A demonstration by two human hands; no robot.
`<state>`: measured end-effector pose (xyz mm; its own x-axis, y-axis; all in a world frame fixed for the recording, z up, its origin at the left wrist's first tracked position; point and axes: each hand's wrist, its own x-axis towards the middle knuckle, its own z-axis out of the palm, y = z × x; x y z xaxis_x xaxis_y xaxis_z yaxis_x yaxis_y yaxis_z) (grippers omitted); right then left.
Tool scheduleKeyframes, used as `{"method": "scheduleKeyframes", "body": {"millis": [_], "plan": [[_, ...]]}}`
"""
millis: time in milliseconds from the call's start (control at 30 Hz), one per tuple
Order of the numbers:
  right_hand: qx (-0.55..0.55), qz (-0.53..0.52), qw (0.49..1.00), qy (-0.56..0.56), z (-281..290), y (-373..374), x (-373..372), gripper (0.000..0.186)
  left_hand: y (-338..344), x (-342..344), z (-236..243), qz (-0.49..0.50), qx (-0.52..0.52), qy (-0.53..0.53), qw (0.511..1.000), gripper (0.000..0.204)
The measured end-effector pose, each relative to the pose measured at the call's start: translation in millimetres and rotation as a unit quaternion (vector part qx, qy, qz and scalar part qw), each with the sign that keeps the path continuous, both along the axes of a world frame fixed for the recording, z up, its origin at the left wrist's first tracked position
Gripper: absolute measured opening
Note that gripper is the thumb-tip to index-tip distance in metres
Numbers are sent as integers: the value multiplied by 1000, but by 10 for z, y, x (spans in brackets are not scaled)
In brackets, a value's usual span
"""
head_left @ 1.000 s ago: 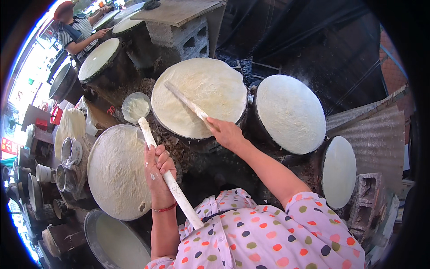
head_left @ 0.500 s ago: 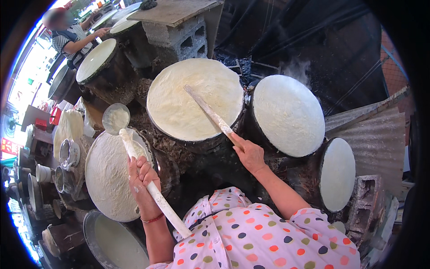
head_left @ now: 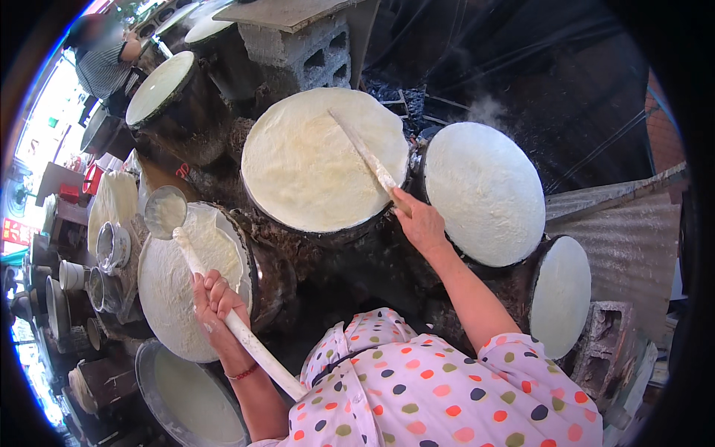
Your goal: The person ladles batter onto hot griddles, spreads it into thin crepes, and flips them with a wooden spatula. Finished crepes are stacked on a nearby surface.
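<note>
My left hand (head_left: 218,311) is closed around the pale handle of a long ladle (head_left: 165,212). The ladle's round bowl hangs over the upper left edge of a large round vat (head_left: 179,313) topped with a creamy, wrinkled layer. In my right hand (head_left: 422,226) is a flat wooden stick (head_left: 363,154), gripped near its lower end. It slants up and left across the pale, bumpy layer filling the middle vat (head_left: 298,160). Whether the stick touches that layer, I cannot tell.
Two more pale-topped vats, one nearer (head_left: 484,197) and one lower (head_left: 560,298), stand at right. A wide basin (head_left: 190,402) of whitish liquid sits lower left, below buckets (head_left: 72,275). Concrete blocks (head_left: 309,56) stand behind. A co-worker (head_left: 104,67) is at far left.
My left hand and the ladle have shifted left and down. The stick's tip and my right hand have moved to the right. The co-worker's arm and posture have changed.
</note>
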<state>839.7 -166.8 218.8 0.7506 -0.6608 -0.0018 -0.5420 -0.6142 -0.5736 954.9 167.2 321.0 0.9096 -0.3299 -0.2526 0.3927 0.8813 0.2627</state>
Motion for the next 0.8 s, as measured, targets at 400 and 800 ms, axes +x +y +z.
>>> {"method": "scheduleKeyframes", "body": {"millis": [400, 800], "plan": [[381, 56, 910, -153, 187, 685, 70, 36, 484, -123, 216, 189, 92, -51, 976, 13], [415, 186, 889, -58, 33, 1548, 1239, 20, 1791, -551, 280, 301, 38, -76, 950, 20]]}}
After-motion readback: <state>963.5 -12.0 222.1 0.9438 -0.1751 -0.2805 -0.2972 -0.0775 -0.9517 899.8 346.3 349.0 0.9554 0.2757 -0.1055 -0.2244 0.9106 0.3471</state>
